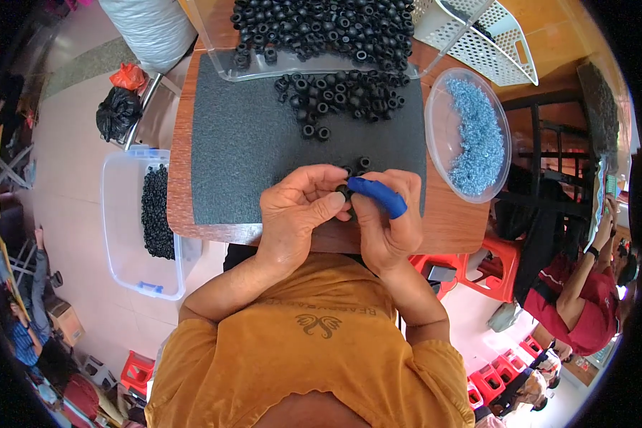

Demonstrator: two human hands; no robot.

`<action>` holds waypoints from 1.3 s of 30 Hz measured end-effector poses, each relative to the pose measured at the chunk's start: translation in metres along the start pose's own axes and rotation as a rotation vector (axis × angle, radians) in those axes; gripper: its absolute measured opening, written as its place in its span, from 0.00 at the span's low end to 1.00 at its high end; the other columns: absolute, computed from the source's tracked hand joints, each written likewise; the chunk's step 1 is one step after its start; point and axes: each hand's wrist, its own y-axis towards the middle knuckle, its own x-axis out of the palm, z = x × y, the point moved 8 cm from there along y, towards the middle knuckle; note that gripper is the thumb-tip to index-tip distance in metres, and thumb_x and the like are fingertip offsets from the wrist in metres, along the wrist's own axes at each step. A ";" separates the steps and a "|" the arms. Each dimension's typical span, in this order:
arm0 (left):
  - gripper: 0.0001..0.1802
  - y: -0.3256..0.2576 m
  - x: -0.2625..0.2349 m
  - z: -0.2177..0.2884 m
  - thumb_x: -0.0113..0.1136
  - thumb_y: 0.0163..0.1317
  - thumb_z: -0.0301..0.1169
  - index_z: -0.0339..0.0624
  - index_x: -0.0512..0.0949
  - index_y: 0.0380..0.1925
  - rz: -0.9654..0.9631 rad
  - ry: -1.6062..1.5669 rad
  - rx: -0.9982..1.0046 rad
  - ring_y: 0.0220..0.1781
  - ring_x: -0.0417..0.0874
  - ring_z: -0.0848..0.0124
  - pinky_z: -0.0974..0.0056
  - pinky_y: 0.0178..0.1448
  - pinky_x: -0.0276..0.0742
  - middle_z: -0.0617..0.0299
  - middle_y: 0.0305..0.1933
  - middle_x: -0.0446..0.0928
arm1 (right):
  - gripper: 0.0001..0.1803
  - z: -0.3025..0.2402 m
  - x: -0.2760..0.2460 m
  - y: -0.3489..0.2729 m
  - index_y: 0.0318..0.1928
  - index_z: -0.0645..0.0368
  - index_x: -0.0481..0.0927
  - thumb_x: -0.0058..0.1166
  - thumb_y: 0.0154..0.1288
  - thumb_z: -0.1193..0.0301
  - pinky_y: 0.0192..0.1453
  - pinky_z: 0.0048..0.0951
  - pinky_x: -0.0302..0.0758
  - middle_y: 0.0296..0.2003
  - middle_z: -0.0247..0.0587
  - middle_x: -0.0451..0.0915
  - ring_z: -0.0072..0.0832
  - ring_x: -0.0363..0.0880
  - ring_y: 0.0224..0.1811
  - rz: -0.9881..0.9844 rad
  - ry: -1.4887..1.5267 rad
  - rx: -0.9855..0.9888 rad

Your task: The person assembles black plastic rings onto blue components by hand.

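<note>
Table (181,185): brown wood-grain top, rounded near corners. Dark grey mat (228,135) covers most of it, bare wood showing at left, right and near edges. Clear plastic tray (253,74) at far side, front edge overlapping mat. Small black parts (339,94) loose on mat: cluster by tray, a few strays nearer. Round clear bowl (442,128), light-blue bits (474,139) inside, right side.

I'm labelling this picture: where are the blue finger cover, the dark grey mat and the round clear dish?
Blue finger cover (381,195), head view, middle of its length.
Dark grey mat (228,143), head view, bare left part.
Round clear dish (441,132), head view, bare left part.
</note>
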 end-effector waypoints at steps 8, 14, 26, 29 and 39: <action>0.13 0.002 0.000 -0.005 0.58 0.59 0.20 0.31 0.75 0.44 -0.036 0.042 -0.103 0.35 0.79 0.75 0.71 0.40 0.79 0.58 0.38 0.78 | 0.10 0.008 0.002 -0.005 0.33 0.60 0.78 0.61 0.47 0.81 0.38 0.32 0.68 0.32 0.37 0.78 0.36 0.70 0.35 0.010 -0.024 0.011; 0.10 0.000 0.000 0.007 0.58 0.59 0.20 0.31 0.76 0.42 -0.033 0.208 -0.045 0.35 0.79 0.76 0.72 0.40 0.78 0.60 0.37 0.77 | 0.10 0.005 0.001 -0.002 0.33 0.63 0.78 0.60 0.48 0.84 0.41 0.30 0.68 0.33 0.40 0.77 0.34 0.70 0.38 -0.030 0.000 0.035; 0.09 0.000 0.002 0.003 0.58 0.60 0.20 0.32 0.77 0.41 -0.015 0.210 -0.054 0.35 0.79 0.77 0.74 0.40 0.76 0.62 0.38 0.74 | 0.13 -0.006 0.003 -0.005 0.34 0.63 0.77 0.59 0.44 0.83 0.37 0.34 0.68 0.33 0.42 0.77 0.40 0.70 0.35 -0.022 -0.145 -0.070; 0.08 0.001 0.001 0.000 0.57 0.60 0.21 0.31 0.78 0.40 -0.058 0.240 -0.029 0.34 0.79 0.77 0.74 0.39 0.77 0.61 0.39 0.75 | 0.13 -0.011 0.004 -0.008 0.35 0.64 0.77 0.59 0.44 0.83 0.37 0.35 0.68 0.33 0.42 0.77 0.40 0.69 0.35 -0.009 -0.171 -0.105; 0.08 0.005 -0.002 -0.010 0.58 0.57 0.22 0.30 0.78 0.36 -0.005 0.048 -0.260 0.30 0.79 0.74 0.72 0.36 0.76 0.58 0.30 0.78 | 0.16 -0.007 -0.004 -0.005 0.38 0.66 0.77 0.61 0.43 0.81 0.38 0.37 0.68 0.35 0.44 0.76 0.42 0.70 0.37 -0.118 -0.135 -0.100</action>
